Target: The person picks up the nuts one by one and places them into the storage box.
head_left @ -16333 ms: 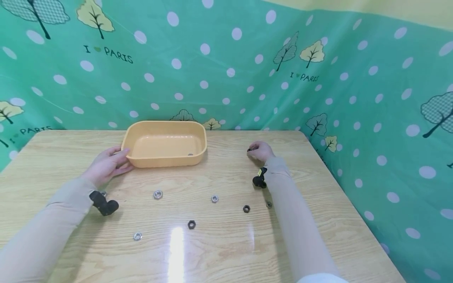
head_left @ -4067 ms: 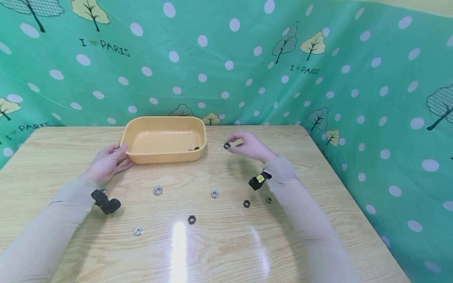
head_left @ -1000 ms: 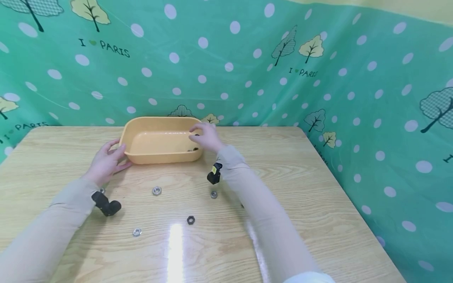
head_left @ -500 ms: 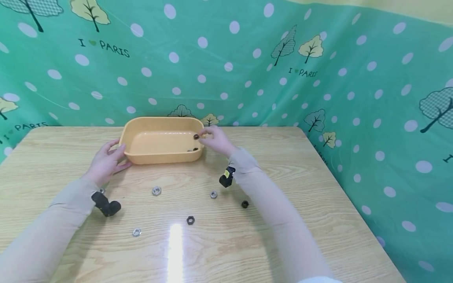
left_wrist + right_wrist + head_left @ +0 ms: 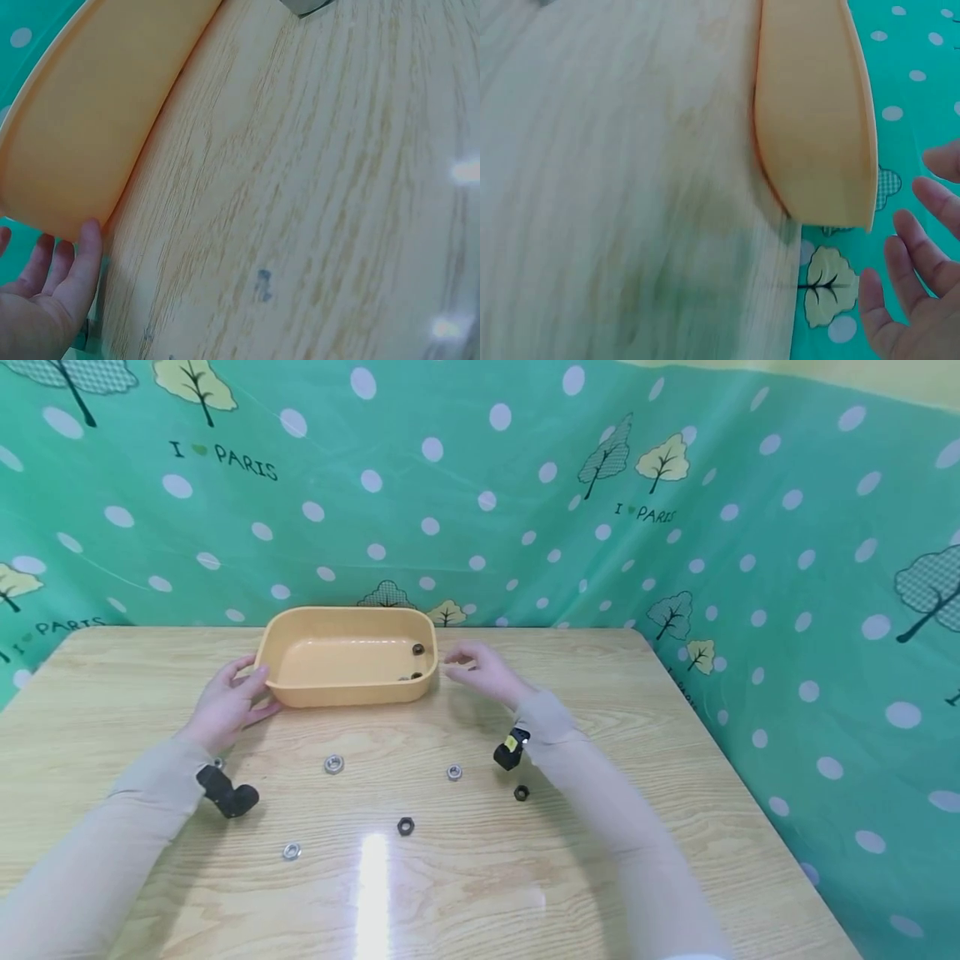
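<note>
While the left grip (image 5: pixel 225 703) rested its relaxed fingers against the left end of the orange tray (image 5: pixel 348 695), the right grip (image 5: pixel 486 673) hung slack and empty, fingers loosely curved, just outside the tray's right wall. Inside, near that wall, a dark nut (image 5: pixel 417 649) lay just left of the right grip; other nuts (image 5: pixel 333 771) were scattered on the worktop (image 5: pixel 480 885).

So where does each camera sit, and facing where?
Head: worn on head, facing forward and down at table, tub and curtain; left hand, right hand and sleeves show.
Left wrist: worn there, facing table and tub; left hand shows.
Right wrist: worn there, facing table, tub and curtain; right hand shows.
Both wrist views share tub and curtain.
</note>
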`<state>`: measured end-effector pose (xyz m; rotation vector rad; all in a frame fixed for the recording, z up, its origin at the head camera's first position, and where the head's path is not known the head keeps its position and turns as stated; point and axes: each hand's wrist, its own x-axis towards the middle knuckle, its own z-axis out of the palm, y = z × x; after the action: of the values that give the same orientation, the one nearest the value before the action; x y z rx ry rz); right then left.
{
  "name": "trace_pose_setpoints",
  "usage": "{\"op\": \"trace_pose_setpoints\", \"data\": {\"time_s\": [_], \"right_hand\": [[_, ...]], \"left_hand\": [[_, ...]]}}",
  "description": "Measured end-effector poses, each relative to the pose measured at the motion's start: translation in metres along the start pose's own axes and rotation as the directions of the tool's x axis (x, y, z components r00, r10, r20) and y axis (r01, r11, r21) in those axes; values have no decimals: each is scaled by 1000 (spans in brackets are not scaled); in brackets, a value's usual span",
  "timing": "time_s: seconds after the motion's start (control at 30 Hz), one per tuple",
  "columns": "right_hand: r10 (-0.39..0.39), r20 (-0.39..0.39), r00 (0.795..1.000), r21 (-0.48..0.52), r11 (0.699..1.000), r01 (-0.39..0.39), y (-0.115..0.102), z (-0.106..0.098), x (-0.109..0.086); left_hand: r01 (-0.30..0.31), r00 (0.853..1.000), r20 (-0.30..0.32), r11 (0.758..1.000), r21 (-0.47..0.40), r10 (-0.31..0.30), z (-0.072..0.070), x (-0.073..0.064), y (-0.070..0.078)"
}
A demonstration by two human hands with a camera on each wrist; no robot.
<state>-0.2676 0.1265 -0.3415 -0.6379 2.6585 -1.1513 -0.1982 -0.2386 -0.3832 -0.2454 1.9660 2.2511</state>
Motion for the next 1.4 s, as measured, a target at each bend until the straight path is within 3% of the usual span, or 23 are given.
{"op": "trace_pose_setpoints", "data": {"time_s": [0.47, 0.67, 0.9, 1.4], "right_hand": [[38, -7, 999, 1, 999, -38, 25, -23, -29], [27, -12, 1000, 11, 1000, -27, 34, -31, -43], [66, 8, 998, -2, 998, -66, 49, -39, -60], [29, 44, 999, -39, 999, -27, 67, -63, -95]], "left_hand": [[0, 1000, 24, 996, -87, 2, -1, 0, -2], [10, 1000, 18, 997, -71, -9, -1, 0, -2], [25, 1000, 7, 998, -61, -24, 1, 2, -1], [44, 999, -6, 999, -29, -44, 2, -1, 2]]}}
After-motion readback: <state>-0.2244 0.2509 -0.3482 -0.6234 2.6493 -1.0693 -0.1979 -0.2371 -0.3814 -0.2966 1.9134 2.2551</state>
